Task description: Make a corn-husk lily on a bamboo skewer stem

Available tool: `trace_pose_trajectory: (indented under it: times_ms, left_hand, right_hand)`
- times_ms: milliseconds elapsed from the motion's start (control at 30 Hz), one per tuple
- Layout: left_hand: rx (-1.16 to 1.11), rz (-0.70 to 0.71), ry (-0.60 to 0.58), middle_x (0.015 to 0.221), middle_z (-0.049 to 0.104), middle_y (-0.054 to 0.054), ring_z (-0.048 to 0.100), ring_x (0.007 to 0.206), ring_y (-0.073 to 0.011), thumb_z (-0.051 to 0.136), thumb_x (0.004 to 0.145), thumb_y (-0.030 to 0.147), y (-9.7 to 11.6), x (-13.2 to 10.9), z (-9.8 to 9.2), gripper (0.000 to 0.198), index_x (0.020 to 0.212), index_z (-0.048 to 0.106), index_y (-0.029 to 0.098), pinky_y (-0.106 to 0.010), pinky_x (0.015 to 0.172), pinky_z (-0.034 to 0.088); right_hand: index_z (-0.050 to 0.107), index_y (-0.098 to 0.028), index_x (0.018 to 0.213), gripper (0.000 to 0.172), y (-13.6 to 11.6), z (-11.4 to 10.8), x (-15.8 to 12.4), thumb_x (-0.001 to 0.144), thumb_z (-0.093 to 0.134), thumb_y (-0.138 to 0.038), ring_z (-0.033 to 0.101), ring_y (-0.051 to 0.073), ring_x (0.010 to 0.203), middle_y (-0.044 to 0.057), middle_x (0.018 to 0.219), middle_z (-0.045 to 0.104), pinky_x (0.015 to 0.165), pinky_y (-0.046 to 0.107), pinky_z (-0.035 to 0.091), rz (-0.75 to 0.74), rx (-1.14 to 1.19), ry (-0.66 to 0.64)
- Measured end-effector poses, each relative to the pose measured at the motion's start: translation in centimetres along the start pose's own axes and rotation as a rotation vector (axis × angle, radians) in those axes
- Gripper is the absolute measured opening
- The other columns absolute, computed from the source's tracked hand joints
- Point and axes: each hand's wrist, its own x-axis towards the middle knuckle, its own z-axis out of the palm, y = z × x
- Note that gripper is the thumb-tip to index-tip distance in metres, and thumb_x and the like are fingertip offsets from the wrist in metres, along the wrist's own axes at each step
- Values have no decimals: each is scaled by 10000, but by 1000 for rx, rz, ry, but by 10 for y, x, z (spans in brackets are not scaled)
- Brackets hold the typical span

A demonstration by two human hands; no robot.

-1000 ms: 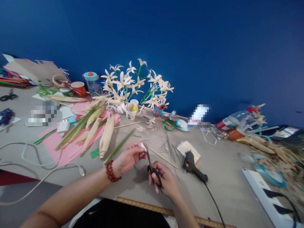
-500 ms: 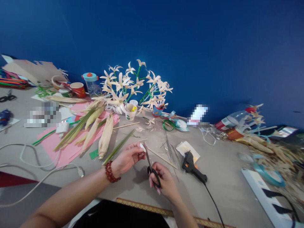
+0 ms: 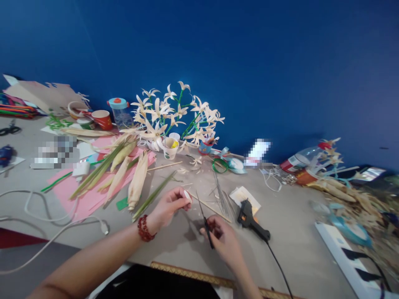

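Between the thumb and fingers of my left hand (image 3: 171,205) is a small white petal-shaped piece (image 3: 187,197), its tip pointing up. My right hand (image 3: 222,236) is wrapped round the black-handled scissors (image 3: 206,226), whose blades point up and away from me. The blades stand apart from the white piece, a little to its right. Behind both hands a thin wooden stick (image 3: 212,206) lies on the table. To the right of my right hand rests a black glue gun (image 3: 252,222), its nozzle on a white pad (image 3: 246,197).
White husk flowers (image 3: 158,108) on green stems stand at the back by a paper cup (image 3: 170,148). Corn husks (image 3: 137,180) lie on pink paper (image 3: 70,195) at left. Thin wires (image 3: 222,197) lie mid-table. At right are a plastic bottle (image 3: 301,160) and a power strip (image 3: 339,257).
My right hand has drawn the scissors down and right, away from the white piece, and turned them edge-on. My left hand keeps its pinch on the piece.
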Motion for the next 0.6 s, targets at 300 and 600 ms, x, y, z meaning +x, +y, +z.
trace_pose_trajectory:
  times_ms: [300, 600]
  left_hand:
    - [195, 14, 143, 606, 596, 11, 513, 553, -101, 771, 695, 292, -1, 13, -12, 213, 675, 612, 153, -220, 565, 385]
    - [1002, 184, 35, 681, 613, -17, 542, 630, -155, 581, 803, 294, 37, 29, -25, 147, 746, 635, 171, -255, 615, 407]
  right_hand:
    - [566, -221, 823, 132, -5, -9, -10, 723, 652, -234, 624, 194, 705, 18, 864, 648, 610, 256, 374, -25, -635, -4]
    - [589, -228, 912, 161, 2, -18, -12, 769, 655, -260, 640, 207, 818, 19, 919, 672, 673, 258, 398, -109, -469, -62]
